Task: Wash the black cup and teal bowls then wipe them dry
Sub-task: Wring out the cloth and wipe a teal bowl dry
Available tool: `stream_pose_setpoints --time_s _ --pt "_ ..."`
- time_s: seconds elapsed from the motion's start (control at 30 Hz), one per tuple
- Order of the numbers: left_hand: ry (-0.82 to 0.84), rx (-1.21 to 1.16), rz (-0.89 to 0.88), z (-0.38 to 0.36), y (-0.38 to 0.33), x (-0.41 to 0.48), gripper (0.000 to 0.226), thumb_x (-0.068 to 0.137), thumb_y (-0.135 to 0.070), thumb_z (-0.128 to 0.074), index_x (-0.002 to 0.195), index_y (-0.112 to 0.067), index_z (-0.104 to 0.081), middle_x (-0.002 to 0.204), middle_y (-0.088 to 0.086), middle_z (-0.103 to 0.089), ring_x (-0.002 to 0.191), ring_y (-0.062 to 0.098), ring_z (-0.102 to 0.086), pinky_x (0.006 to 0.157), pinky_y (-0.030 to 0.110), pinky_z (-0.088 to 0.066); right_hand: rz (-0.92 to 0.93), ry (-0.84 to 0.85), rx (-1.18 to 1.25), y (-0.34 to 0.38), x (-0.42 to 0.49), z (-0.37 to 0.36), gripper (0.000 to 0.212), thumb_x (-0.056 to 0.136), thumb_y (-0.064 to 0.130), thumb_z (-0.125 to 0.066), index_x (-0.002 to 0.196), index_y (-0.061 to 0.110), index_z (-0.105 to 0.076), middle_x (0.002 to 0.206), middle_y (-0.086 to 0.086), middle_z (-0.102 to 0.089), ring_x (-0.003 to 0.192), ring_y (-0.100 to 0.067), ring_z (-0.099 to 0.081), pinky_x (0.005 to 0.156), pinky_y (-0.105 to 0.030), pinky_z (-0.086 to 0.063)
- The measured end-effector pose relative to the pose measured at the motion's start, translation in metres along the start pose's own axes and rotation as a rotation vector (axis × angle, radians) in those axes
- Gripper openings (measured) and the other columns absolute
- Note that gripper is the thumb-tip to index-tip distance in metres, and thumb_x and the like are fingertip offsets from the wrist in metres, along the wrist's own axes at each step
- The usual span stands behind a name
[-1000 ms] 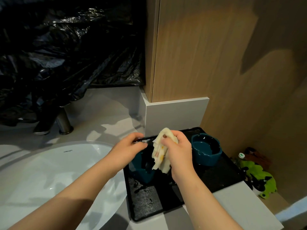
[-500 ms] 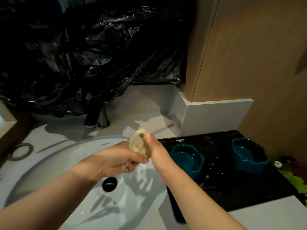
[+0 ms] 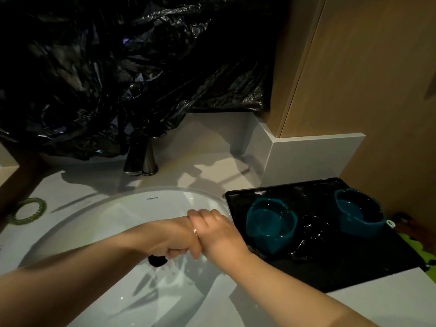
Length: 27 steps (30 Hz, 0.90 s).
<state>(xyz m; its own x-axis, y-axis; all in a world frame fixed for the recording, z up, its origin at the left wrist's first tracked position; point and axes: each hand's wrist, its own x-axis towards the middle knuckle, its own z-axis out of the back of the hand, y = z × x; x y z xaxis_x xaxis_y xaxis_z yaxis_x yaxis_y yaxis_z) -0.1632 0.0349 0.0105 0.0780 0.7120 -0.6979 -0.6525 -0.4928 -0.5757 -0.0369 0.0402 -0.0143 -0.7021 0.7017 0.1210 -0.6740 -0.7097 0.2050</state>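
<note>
Over the white sink [image 3: 99,223], my left hand [image 3: 172,239] and my right hand [image 3: 214,232] are pressed together as tight fists. The pale cloth is hidden inside them, and water drips from them into the basin. To the right, a wet black tray [image 3: 354,267] holds the dishes. A teal bowl [image 3: 269,225] stands at its left and a second teal bowl [image 3: 358,213] at its back right. The black cup [image 3: 313,232] stands between the two bowls, dark and hard to make out. Neither hand touches any dish.
A metal faucet [image 3: 141,159] rises behind the basin, under crumpled black plastic sheeting [image 3: 132,67]. The drain [image 3: 157,260] lies just below my fists. A green ring [image 3: 26,211] lies on the counter at far left. A wooden cabinet wall [image 3: 377,90] borders the tray.
My hands left the tray with the cloth and moved left and down over the sink. The cloth, visible before, is now buried in my clenched fists, and water drips out.
</note>
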Motion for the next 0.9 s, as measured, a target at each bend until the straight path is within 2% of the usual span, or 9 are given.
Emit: stream_pose_setpoints --time_s 0.1,0.17,0.23,0.37,0.5,0.67,0.77,0.83,0.9 --pt "-0.215 0.43 -0.078 -0.009 -0.001 0.006 0.014 0.074 -0.008 -0.058 0.074 -0.015 -0.046 0.061 -0.005 -0.042 0.054 0.012 -0.041 0.045 0.02 -0.031 -0.207 0.022 -0.104 0.007 0.015 -0.008 0.059 0.001 0.036 -0.084 0.054 0.016 -0.067 0.044 0.002 -0.056 0.035 -0.012 -0.054 0.032 -0.013 -0.031" --pt "-0.372 0.671 -0.09 -0.014 -0.004 0.012 0.017 0.079 -0.012 -0.053 0.067 -0.019 -0.043 0.062 -0.008 -0.043 0.054 0.01 -0.044 0.046 0.019 -0.032 -0.296 0.081 -0.104 0.011 0.016 0.001 0.041 0.032 0.032 -0.087 0.064 0.016 -0.068 0.055 -0.001 -0.064 0.046 -0.014 -0.062 0.041 -0.015 -0.03" --pt "-0.453 0.823 -0.06 -0.018 -0.006 0.014 0.021 0.082 -0.01 -0.049 0.064 -0.019 -0.044 0.063 -0.007 -0.046 0.057 0.013 -0.049 0.05 0.021 -0.035 -0.344 0.163 -0.05 0.01 0.015 0.001 0.017 0.078 0.017 -0.063 0.095 0.014 -0.064 0.092 -0.006 -0.069 0.084 -0.024 -0.067 0.06 -0.024 -0.037" --pt "-0.521 1.106 -0.328 -0.011 0.0 0.019 0.02 0.081 -0.007 -0.049 0.096 -0.014 -0.06 0.077 -0.002 -0.056 0.075 0.024 -0.057 0.061 0.027 -0.036 -0.53 0.329 0.254 0.007 0.015 0.002 0.019 0.082 0.016 -0.048 0.098 0.015 -0.059 0.087 -0.002 -0.057 0.076 -0.023 -0.056 0.061 -0.027 -0.041" --pt "-0.612 1.323 -0.665 0.003 0.013 0.018 0.03 0.031 -0.016 -0.08 0.051 -0.019 -0.058 0.044 -0.004 -0.051 0.035 0.016 -0.049 0.035 0.015 -0.03 -0.74 0.427 0.796 0.01 0.01 0.008 0.007 0.074 0.012 -0.056 0.078 0.014 -0.05 0.062 -0.001 -0.041 0.048 -0.015 -0.037 0.044 -0.019 -0.027" --pt "-0.624 1.26 -0.781 0.004 0.018 0.018 0.029 0.032 -0.023 -0.077 0.05 -0.022 -0.053 0.042 -0.006 -0.044 0.033 0.013 -0.043 0.037 0.016 -0.022 -0.777 0.546 1.091 0.006 0.006 0.012 0.023 0.075 0.008 -0.062 0.066 0.017 -0.042 0.052 0.002 -0.029 0.042 -0.011 -0.02 0.042 -0.023 -0.016" --pt "-0.654 0.963 -0.431 0.006 0.012 0.012 0.009 0.076 -0.027 -0.058 0.076 -0.02 -0.052 0.067 -0.005 -0.05 0.062 0.018 -0.051 0.054 0.025 -0.034 -0.792 0.42 1.363 0.006 -0.001 0.021 0.01 0.082 0.01 -0.063 0.078 0.014 -0.055 0.052 0.002 -0.042 0.039 -0.009 -0.032 0.037 -0.018 -0.024" --pt "-0.53 0.602 -0.18 0.016 0.019 0.012 0.009 0.076 -0.02 -0.052 0.068 -0.018 -0.048 0.065 -0.004 -0.049 0.06 0.016 -0.049 0.051 0.024 -0.034 -0.772 0.196 1.517 0.006 -0.005 0.027 0.012 0.087 0.008 -0.058 0.099 0.009 -0.059 0.061 -0.003 -0.058 0.046 -0.012 -0.051 0.04 -0.019 -0.04" --pt "-0.34 0.109 -0.059 0.024 0.031 0.012 0.025 0.07 -0.009 -0.054 0.055 -0.016 -0.035 0.052 -0.002 -0.036 0.043 0.013 -0.034 0.041 0.02 -0.023 -0.603 -0.032 1.236 0.003 -0.011 0.027 0.033 0.089 0.003 -0.052 0.121 0.01 -0.055 0.085 -0.006 -0.068 0.072 -0.015 -0.064 0.066 -0.025 -0.055"
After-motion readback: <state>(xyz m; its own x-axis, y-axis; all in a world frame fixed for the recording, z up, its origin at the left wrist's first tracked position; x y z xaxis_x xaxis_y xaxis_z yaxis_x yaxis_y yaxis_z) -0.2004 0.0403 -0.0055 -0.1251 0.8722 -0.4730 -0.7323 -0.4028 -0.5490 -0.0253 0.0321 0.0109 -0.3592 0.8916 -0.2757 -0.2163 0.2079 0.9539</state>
